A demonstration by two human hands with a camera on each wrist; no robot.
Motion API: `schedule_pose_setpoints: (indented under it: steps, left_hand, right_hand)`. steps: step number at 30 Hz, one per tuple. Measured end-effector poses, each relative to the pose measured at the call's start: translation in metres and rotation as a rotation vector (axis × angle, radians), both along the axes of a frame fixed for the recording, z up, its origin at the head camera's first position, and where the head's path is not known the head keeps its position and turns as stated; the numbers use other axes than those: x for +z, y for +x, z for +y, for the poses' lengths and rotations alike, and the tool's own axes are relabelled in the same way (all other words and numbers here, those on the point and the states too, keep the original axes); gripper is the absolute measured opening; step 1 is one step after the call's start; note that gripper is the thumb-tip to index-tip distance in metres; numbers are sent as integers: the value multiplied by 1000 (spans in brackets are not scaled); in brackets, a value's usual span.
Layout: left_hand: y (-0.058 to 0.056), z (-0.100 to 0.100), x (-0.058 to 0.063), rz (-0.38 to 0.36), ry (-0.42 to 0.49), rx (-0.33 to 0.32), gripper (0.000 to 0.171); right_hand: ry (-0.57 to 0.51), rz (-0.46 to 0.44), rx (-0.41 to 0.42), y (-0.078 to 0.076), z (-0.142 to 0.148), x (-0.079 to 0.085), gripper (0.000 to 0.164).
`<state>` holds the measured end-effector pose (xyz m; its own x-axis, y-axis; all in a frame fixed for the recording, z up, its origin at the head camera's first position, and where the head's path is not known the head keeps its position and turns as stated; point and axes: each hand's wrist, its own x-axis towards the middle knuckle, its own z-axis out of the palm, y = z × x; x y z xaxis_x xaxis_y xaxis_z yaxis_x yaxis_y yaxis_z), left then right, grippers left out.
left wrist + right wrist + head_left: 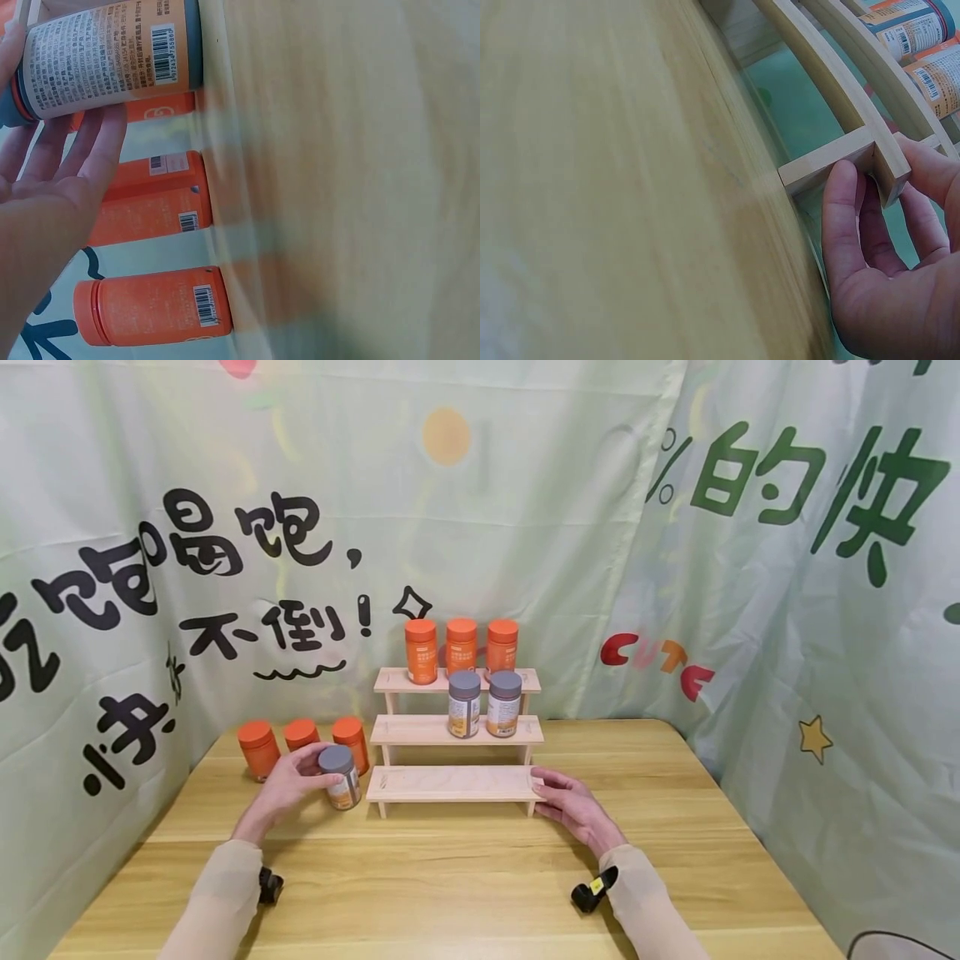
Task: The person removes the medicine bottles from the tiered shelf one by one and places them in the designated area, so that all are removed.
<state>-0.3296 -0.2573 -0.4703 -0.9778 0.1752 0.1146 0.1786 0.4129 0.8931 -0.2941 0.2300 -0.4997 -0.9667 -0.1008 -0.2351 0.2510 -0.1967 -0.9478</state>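
My left hand [291,787] holds a grey-lidded supplement bottle [343,781] between thumb and fingers, left of the wooden tiered rack [450,783]. In the left wrist view that bottle [112,60] shows a white and orange label with a barcode; its base appears close to the tabletop. My right hand [572,806] grips the right end of the rack's lowest step. The right wrist view has the fingers [842,217] below the board by its leg and the thumb at the upper side. Two similar grey-lidded bottles [464,706] stand upright on the middle step, toward its right.
Three orange bottles [422,652] stand in a row on the top step. Three more orange bottles [258,750] stand on the table [420,885] behind my left hand, the middle one partly hidden. A printed cloth [525,527] hangs behind the table and along both sides.
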Motion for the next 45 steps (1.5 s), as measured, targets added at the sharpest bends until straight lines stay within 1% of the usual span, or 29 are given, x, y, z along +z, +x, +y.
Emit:
schedule_pose_setpoints:
  steps: [3,10,14,17,24,27,31,34,37,42,45]
  left_hand:
    - [0,0,1,0,7,1,73]
    - [0,-4,-1,-11,-12,4,75]
    - [-1,-3,-1,-7,12,5,75]
    - [0,-2,1,-6,25,6,74]
    - [1,-1,4,-5,22,-2,72]
    - [2,0,5,4,14,-10,73]
    - [3,-1,8,19,-10,7,75]
    - [3,-1,12,41,-6,56,72]
    - [3,1,15,83,38,119,66]
    - [5,11,24,168,172,278,48]
    - [7,20,31,217,282,373,36]
  right_hand:
    - [1,0,-3,0,0,-1,53]
    - [5,5,-4,1,0,-2,49]
    - [-1,3,-5,0,0,0,52]
    - [4,10,2,0,0,0,54]
    - [-3,18,3,0,0,-1,53]
    - [-2,17,5,1,0,-1,53]
    - [-2,10,5,2,0,-1,55]
    - [-7,5,2,2,0,-2,55]
    - [-8,4,0,2,0,-2,55]
    - [-4,4,-2,1,-1,-2,54]
    - [-1,6,4,1,-2,0,53]
